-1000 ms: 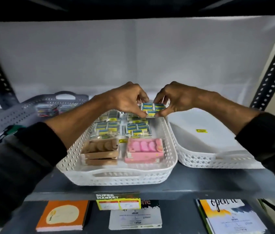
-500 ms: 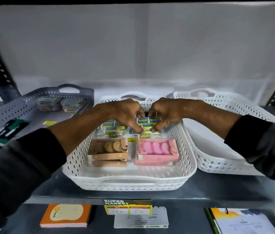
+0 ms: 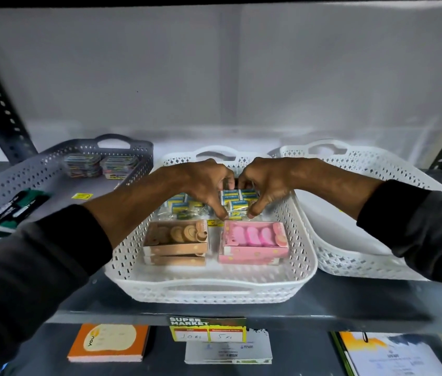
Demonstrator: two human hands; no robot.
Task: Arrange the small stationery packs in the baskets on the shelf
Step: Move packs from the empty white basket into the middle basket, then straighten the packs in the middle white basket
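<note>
A clear pack of small blue-and-yellow boxes (image 3: 237, 200) sits low in the back right of the middle white basket (image 3: 214, 290). My left hand (image 3: 204, 185) and my right hand (image 3: 264, 183) pinch it from both sides, fingers curled over its edges. More blue-and-yellow packs (image 3: 180, 203) lie to its left, partly hidden by my left hand. In front are stacked brown packs (image 3: 176, 241) and stacked pink packs (image 3: 253, 241).
A grey basket (image 3: 51, 169) on the left holds colourful packs (image 3: 97, 164) and dark pens (image 3: 16, 207). A white basket (image 3: 355, 261) stands on the right. A price label (image 3: 207, 328) hangs on the shelf edge. Notebooks (image 3: 108, 343) lie on the lower shelf.
Both hands have lowered the blue-and-yellow pack from above the basket rim down onto the packs at the back of the middle basket. The camera moved closer and tilted down.
</note>
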